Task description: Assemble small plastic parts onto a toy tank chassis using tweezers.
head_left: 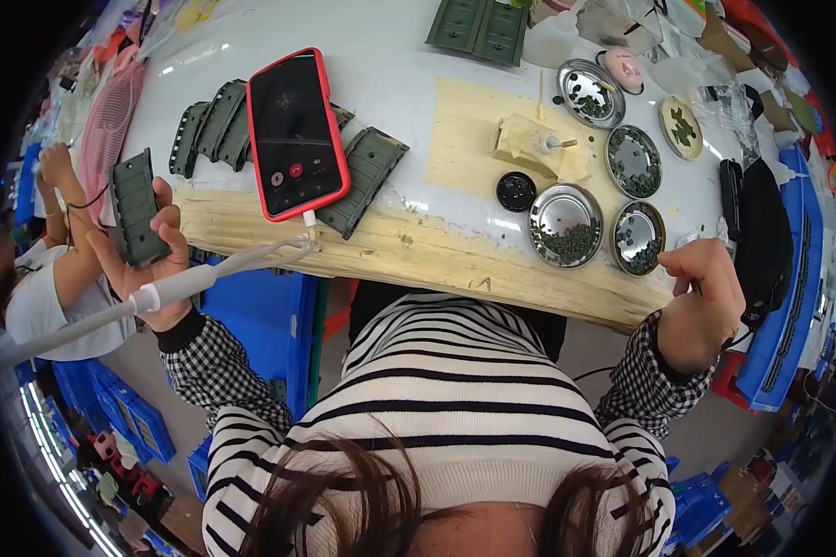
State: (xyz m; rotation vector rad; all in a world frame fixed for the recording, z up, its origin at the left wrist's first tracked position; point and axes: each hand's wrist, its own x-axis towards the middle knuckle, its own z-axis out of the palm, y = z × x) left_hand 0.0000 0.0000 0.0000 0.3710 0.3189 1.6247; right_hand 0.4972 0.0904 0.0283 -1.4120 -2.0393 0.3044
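Left of the red-cased smartphone (297, 139), the person's left hand (163, 268) grasps a dark green ribbed plastic panel (137, 209) between thumb and fingers, a hold that seems meant to leave its broad face clear. Similar panels (221, 123) lie beside the phone, some overlapping and partly hidden by it, likely to save table space. Well to the phone's right, the right hand (711, 278) is bent, its fingertips drawn together just beside a small steel dish (628, 226); whether they pinch anything cannot be told. Tiny dark green pieces (576, 243) lie in that dish and in a wider steel dish (562, 205) nearer the phone, probably kept there against scattering.
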